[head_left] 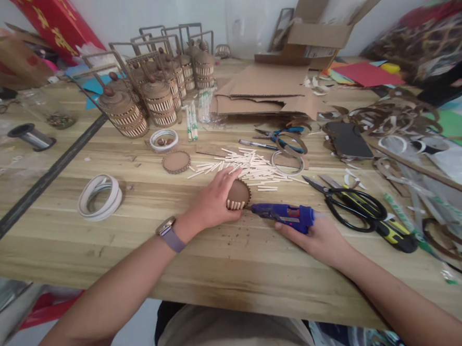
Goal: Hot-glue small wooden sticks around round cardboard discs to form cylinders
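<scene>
My left hand (219, 197) is closed around the side of a round brown cardboard base (240, 192) with a ridged rim. Several short pale sticks stand along the near edge of that base. My right hand (317, 238) grips a blue glue gun (286, 215), its nozzle pointing left at the rim, close to the base; whether it touches I cannot tell. Just behind the base lies a loose heap of short pale sticks (250, 164). A second round cardboard disc (176, 161) with a ridged rim lies to the left of the heap.
Lidded stick-sided lanterns (159, 101) with handles stand at the back left. Tape rolls (99, 197) lie at left. Black scissors (354, 207), a yellow-black cutter (397, 234) and a phone (349, 139) lie at right. Cardboard sheets (265, 85) and an open box (312, 37) are behind.
</scene>
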Tool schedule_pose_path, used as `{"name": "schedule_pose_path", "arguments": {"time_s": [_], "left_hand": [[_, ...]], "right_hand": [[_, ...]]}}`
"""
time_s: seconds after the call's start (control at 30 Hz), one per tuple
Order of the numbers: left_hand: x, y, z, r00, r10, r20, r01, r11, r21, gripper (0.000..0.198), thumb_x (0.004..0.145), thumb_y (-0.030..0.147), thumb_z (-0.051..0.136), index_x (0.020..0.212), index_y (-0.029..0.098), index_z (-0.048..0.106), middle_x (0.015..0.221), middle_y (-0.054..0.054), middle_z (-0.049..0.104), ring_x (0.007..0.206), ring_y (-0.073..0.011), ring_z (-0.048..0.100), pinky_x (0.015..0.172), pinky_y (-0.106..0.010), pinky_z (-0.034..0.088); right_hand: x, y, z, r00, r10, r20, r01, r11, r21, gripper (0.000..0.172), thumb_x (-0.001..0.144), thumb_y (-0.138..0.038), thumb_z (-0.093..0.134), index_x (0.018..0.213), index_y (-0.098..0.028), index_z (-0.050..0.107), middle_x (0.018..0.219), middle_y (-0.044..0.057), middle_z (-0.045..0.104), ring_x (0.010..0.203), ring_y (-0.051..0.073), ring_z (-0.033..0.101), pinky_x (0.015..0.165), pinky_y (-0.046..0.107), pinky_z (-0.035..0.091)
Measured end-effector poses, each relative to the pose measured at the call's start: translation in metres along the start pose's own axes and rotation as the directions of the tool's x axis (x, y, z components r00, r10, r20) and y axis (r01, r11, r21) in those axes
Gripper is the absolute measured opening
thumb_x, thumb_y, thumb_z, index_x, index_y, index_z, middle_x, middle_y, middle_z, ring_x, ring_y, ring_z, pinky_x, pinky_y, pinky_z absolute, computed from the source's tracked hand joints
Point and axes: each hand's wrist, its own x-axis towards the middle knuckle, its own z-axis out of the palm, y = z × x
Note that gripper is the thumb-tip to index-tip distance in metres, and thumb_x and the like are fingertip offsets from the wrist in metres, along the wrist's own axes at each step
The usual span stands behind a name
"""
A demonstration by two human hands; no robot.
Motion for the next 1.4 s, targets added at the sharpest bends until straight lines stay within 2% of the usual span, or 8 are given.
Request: {"name": "schedule_pose_path", "arguments": {"time_s": [0.77,0.97,1.03,1.1,1.17,1.23,1.33,1.4], "left_hand": [[0.0,0.001,-0.001,1.0,-0.012,0.001,0.012,1.0,-0.011,0.093,0.07,0.02,0.074,0.149,0.026,0.025,0.15,-0.016,0.037,0.143,-0.0354,0.034,0.117,-0.057,0.033],[0.001,0.003,-0.003,0.999,-0.043,0.019,0.043,0.999,-0.002,0.09,0.071,0.023,0.076,0.148,0.023,0.027,0.15,-0.018,0.037,0.142,-0.0348,0.035,0.116,-0.056,0.035],[0.001,0.003,-0.003,0.998,-0.053,0.023,0.053,0.999,0.005,0.091,0.071,0.023,0.077,0.147,0.022,0.028,0.15,-0.018,0.037,0.142,-0.0341,0.035,0.116,-0.054,0.035],[0.0,0.003,-0.003,0.999,-0.046,0.019,0.045,0.999,0.006,0.091,0.071,0.023,0.077,0.147,0.02,0.029,0.149,-0.019,0.037,0.142,-0.0339,0.036,0.117,-0.053,0.035],[0.0,0.002,-0.002,0.999,-0.037,0.019,0.037,0.999,-0.003,0.09,0.071,0.023,0.078,0.147,0.019,0.029,0.149,-0.02,0.037,0.142,-0.0344,0.035,0.117,-0.053,0.035],[0.0,0.001,-0.002,0.999,-0.038,0.021,0.038,0.999,-0.013,0.09,0.072,0.024,0.077,0.147,0.022,0.028,0.15,-0.018,0.036,0.143,-0.0349,0.034,0.116,-0.055,0.035],[0.0,0.001,-0.002,0.998,-0.051,0.027,0.051,0.999,-0.014,0.09,0.073,0.025,0.076,0.148,0.024,0.027,0.15,-0.017,0.036,0.143,-0.0351,0.034,0.116,-0.056,0.034],[0.0,0.002,-0.003,0.997,-0.064,0.031,0.064,0.998,-0.012,0.09,0.072,0.025,0.076,0.148,0.024,0.027,0.151,-0.017,0.035,0.143,-0.0351,0.034,0.117,-0.055,0.034]], "right_hand": [[-0.003,0.0,0.003,1.0,0.001,-0.003,-0.002,0.998,-0.063,0.028,0.083,-0.043,0.056,0.082,-0.02,0.072,0.077,0.007,0.075,0.067,0.023,0.069,0.061,0.032,0.053],[-0.001,-0.002,0.0,0.986,0.126,-0.113,-0.12,0.991,0.061,0.026,0.078,-0.047,0.061,0.075,-0.022,0.068,0.067,0.005,0.07,0.06,0.023,0.065,0.055,0.033,0.051],[0.0,-0.002,-0.008,0.973,0.23,-0.035,-0.218,0.955,0.2,0.033,0.079,-0.054,0.062,0.069,-0.022,0.066,0.057,0.003,0.064,0.051,0.019,0.058,0.047,0.03,0.046],[0.0,-0.002,-0.017,0.938,0.291,0.187,-0.342,0.868,0.36,0.043,0.078,-0.061,0.063,0.065,-0.02,0.067,0.054,0.003,0.062,0.046,0.015,0.054,0.043,0.026,0.043],[-0.001,-0.003,-0.025,0.857,0.271,0.438,-0.468,0.763,0.445,0.05,0.077,-0.065,0.065,0.066,-0.016,0.069,0.061,0.005,0.068,0.049,0.013,0.056,0.046,0.024,0.045],[-0.001,-0.005,-0.03,0.755,0.228,0.615,-0.566,0.7,0.435,0.052,0.074,-0.066,0.069,0.073,-0.015,0.072,0.073,0.008,0.073,0.053,0.013,0.061,0.05,0.023,0.049],[0.0,-0.008,-0.031,0.666,0.234,0.708,-0.608,0.72,0.334,0.058,0.072,-0.072,0.067,0.078,-0.015,0.071,0.077,0.008,0.075,0.058,0.015,0.067,0.053,0.025,0.053],[0.001,-0.006,-0.032,0.688,0.268,0.674,-0.53,0.82,0.215,0.062,0.075,-0.078,0.059,0.074,-0.017,0.07,0.068,0.006,0.072,0.057,0.016,0.067,0.052,0.025,0.052]]}}
